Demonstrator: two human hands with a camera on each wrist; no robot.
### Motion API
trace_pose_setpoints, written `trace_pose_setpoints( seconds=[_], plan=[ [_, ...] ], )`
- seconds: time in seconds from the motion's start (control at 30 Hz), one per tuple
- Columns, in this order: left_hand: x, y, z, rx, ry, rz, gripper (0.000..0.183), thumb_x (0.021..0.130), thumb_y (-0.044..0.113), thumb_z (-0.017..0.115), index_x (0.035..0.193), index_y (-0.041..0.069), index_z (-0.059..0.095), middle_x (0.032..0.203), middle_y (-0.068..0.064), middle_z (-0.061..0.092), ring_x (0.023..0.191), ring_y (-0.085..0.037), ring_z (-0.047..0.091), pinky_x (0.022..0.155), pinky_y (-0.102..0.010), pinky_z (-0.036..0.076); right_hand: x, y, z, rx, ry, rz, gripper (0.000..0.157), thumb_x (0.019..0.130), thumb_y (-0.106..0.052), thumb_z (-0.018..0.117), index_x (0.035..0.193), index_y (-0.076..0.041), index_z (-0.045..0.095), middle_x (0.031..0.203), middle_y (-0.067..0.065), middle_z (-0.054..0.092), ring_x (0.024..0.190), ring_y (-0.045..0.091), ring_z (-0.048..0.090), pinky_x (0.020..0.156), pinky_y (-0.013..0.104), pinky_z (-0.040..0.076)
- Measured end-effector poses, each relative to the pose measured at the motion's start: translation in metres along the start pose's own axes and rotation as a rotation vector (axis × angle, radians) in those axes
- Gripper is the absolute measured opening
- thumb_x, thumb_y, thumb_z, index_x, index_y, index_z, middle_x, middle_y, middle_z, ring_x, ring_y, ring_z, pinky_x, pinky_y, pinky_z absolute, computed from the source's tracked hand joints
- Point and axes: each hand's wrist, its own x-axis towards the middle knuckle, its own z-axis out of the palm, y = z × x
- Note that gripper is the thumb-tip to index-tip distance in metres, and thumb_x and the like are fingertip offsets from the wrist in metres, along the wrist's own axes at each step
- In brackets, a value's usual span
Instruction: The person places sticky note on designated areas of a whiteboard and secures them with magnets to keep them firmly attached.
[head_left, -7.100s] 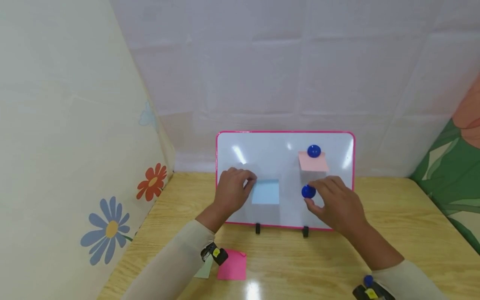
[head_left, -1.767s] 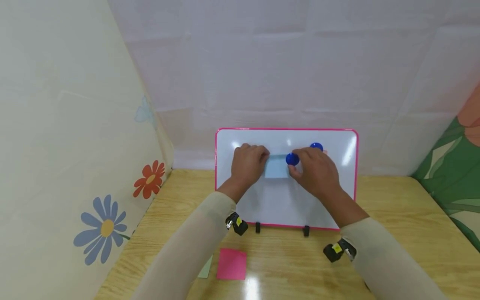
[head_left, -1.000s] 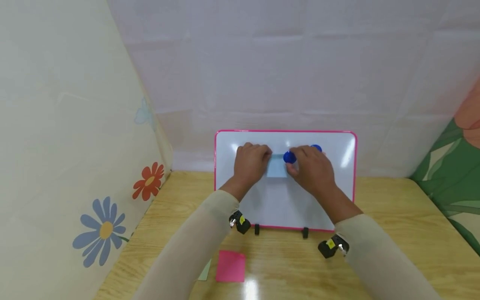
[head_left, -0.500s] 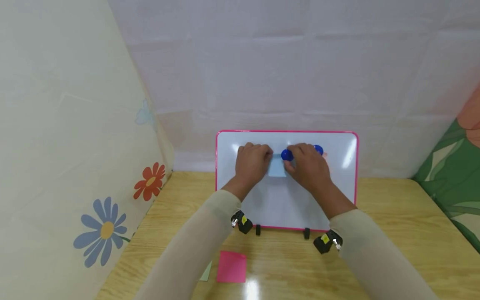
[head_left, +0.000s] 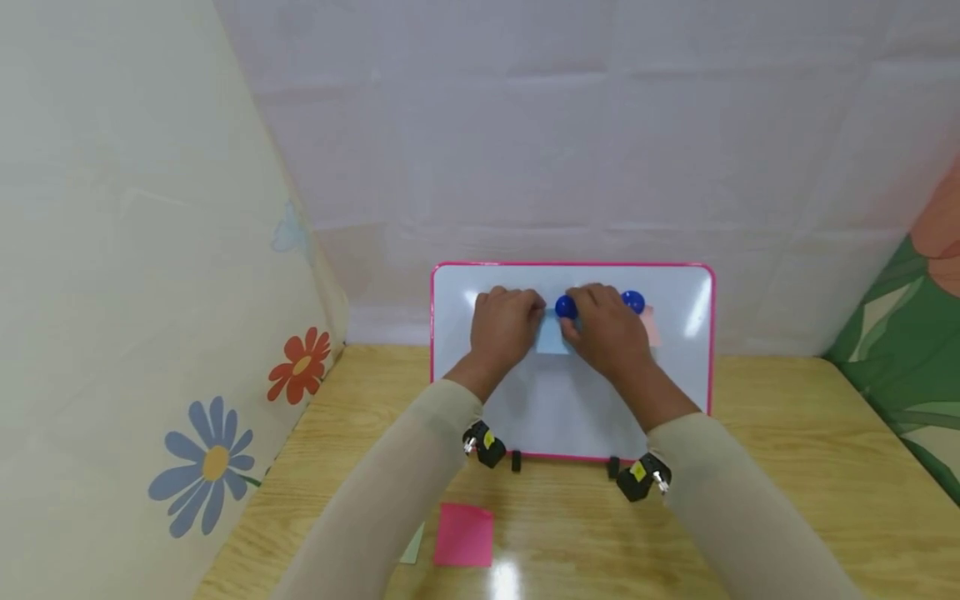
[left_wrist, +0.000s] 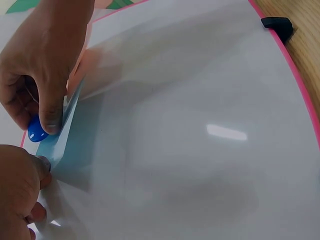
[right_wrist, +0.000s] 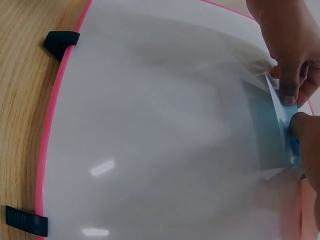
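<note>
Whiteboard [head_left: 675, 392] with pink frame, standing tilted on a wooden table [head_left: 787, 467], propped on two black feet at its lower edge. Near the top middle of the whiteboard, a light blue note [head_left: 550, 337] lying flat against the white surface. Left hand [head_left: 504, 321] at the left edge of the blue note, fingers curled, a fingertip pressing the paper to the whiteboard, as seen in the right wrist view [right_wrist: 287, 97]. Right hand [head_left: 603, 329] at the right edge of the blue note, thumb and fingers pinching a blue magnet [head_left: 566, 307] at the note's top right corner; in the left wrist view the magnet [left_wrist: 36, 131] held between thumb and fingers, right at the paper's edge. Contact between magnet and whiteboard not discernible.

Toward the upper right of the whiteboard, a second blue magnet [head_left: 633, 301] pinning a pale pink note [head_left: 650, 327], partly hidden behind the right hand. On the table in front of the whiteboard, toward its left corner, a bright pink pad [head_left: 463, 535], with a pale green sheet [head_left: 411, 546] just beside it. Small black wrist cameras on both beige sleeves, near the lower edge of the whiteboard.
</note>
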Motion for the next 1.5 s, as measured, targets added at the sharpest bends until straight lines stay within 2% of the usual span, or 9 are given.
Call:
trace_pose_setpoints(
  seconds=[0.47, 0.97, 1.5],
  plan=[
    [-0.0003, 0.0, -0.0006, 0.004, 0.003, -0.008, 0.018, 0.102, 0.029, 0.066, 0.114, 0.021, 0.075, 0.106, 0.005, 0.076, 0.094, -0.016, 0.059, 0.085, -0.036, 0.043, 0.0037, -0.0016, 0.0039, -0.027, 0.023, -0.013, 0.047, 0.097, -0.028, 0.073, 0.133, -0.001, 0.061, 0.129, 0.019, 0.062, 0.123, 0.035, 0.057, 0.096, 0.045, 0.052],
    [-0.0006, 0.0036, 0.0015, 0.0, 0.016, -0.007, 0.018, 0.102, 0.031, 0.066, 0.115, 0.021, 0.074, 0.106, 0.005, 0.076, 0.091, -0.017, 0.059, 0.086, -0.037, 0.044, 0.0062, -0.0028, 0.0033, -0.083, -0.035, 0.043, 0.049, 0.099, -0.033, 0.07, 0.136, -0.003, 0.058, 0.132, 0.018, 0.061, 0.125, 0.034, 0.055, 0.099, 0.044, 0.05],
    [0.0023, 0.0048, 0.0003, 0.011, 0.003, -0.034, 0.02, 0.101, 0.031, 0.066, 0.115, 0.02, 0.074, 0.104, 0.004, 0.077, 0.092, -0.017, 0.06, 0.087, -0.037, 0.043, 0.009, -0.0035, 0.0023, -0.074, -0.064, 0.068, 0.049, 0.1, -0.033, 0.068, 0.137, -0.003, 0.058, 0.132, 0.017, 0.059, 0.125, 0.033, 0.054, 0.1, 0.044, 0.05]
  ],
)
